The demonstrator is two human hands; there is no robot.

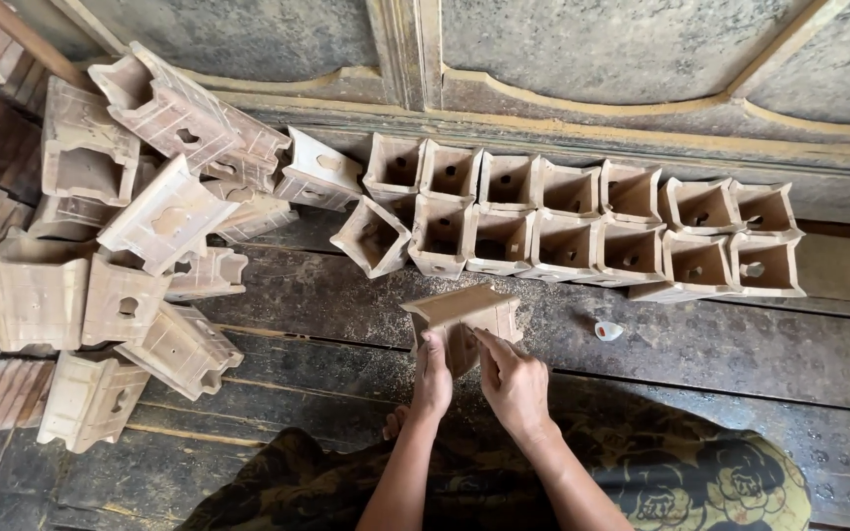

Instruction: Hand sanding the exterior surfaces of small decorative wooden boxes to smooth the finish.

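Held box (464,317) before box rows (582,221), jumbled pile (140,246) at left

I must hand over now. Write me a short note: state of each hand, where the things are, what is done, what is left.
Left hand: grips the wooden box from its near side.
Right hand: fingers on the same box.
Done, apparently: two neat rows of boxes by the wall.
Left, apparently: a loose pile of boxes on the left.
A small white cup sits on the plank floor.
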